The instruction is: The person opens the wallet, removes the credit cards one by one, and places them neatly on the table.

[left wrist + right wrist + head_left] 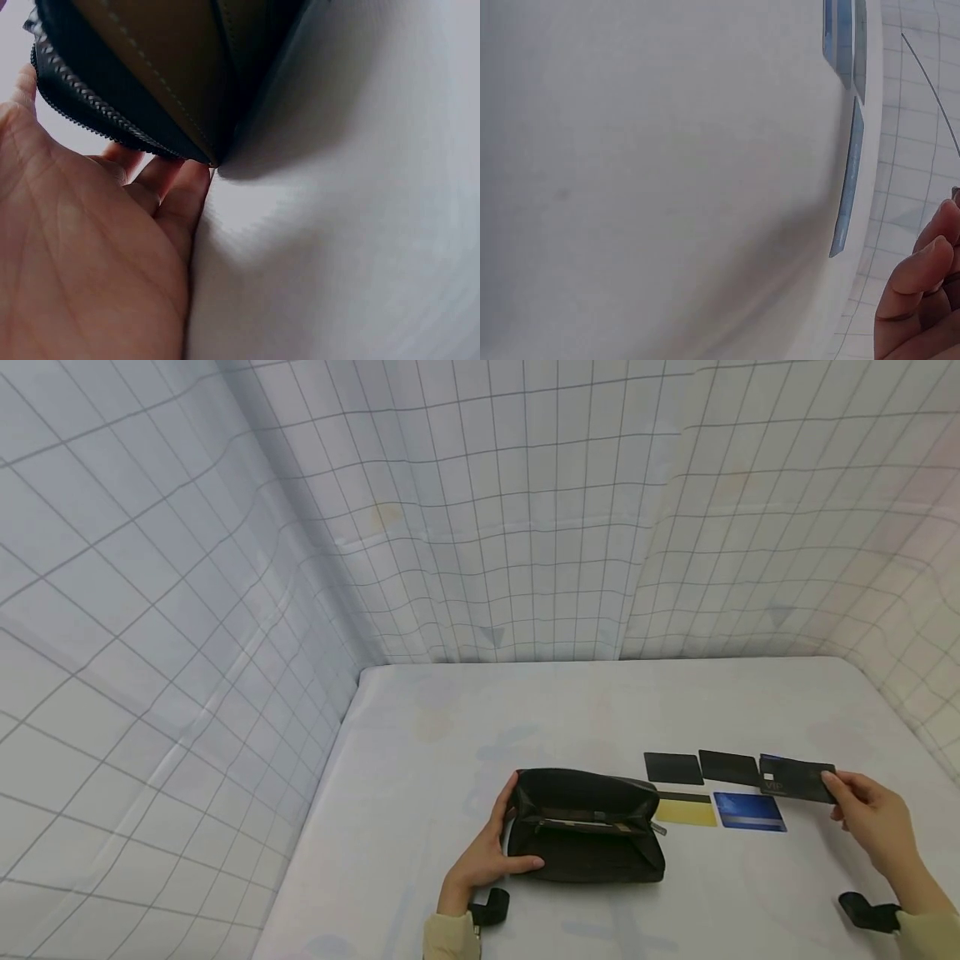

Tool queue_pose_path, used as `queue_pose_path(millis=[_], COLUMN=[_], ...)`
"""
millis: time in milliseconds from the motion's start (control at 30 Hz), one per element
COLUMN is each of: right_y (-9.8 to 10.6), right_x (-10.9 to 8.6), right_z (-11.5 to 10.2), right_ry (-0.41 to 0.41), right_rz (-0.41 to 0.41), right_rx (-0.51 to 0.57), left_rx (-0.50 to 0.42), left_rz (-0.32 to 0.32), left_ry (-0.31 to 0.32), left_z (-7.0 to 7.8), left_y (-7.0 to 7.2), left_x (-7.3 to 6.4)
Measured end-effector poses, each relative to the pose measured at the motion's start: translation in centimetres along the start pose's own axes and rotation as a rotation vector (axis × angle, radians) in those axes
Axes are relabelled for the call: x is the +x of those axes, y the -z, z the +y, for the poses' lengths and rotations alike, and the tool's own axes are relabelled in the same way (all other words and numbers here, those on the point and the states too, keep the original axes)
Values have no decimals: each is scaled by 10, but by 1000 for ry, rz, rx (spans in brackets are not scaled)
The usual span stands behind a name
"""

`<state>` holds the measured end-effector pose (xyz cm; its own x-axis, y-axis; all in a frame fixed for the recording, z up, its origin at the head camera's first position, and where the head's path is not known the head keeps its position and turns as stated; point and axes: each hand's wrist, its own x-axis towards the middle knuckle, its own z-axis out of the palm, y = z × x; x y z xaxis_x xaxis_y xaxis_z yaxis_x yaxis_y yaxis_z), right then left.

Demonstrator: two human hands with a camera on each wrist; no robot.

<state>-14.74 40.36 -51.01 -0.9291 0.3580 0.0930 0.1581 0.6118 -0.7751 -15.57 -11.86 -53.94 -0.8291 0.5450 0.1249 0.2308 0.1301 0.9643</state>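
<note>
A black zip wallet (592,867) stands open on the table, its inner pockets showing. My left hand (483,853) grips its left end, thumb at the near side and fingers behind. In the left wrist view, the fingers touch the wallet's zipper edge (97,101) and the brown stitched lining (161,60) shows. My right hand (879,822) pinches the right end of a black VIP card (798,781) between thumb and fingers. That card appears edge-on as a thin dark line in the right wrist view, lifted off the table. A blue edge (771,758) peeks out behind it.
Two black cards (673,768) lie in a row left of the VIP card. Nearer are a yellow card (686,812), close to the wallet's right end, and a blue card (748,811). The white table (420,735) meets a grid-patterned curtain (480,527) behind and at both sides.
</note>
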Motion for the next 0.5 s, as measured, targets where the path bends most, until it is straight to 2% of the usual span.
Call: queue_pose_path(millis=[167,267,500], right_y=[4,7,11], right_x=[-1,0,1], right_z=[9,14,23], right_ry=[-31,-54,-108], right_rz=[-23,-37,-83], right_rx=[-27,-48,-94], left_rx=[-12,-13,6], left_rz=[-10,-13,2], left_ry=[4,4,9], left_z=[20,24,0], left_y=[0,0,0], left_x=[-2,-3,-1])
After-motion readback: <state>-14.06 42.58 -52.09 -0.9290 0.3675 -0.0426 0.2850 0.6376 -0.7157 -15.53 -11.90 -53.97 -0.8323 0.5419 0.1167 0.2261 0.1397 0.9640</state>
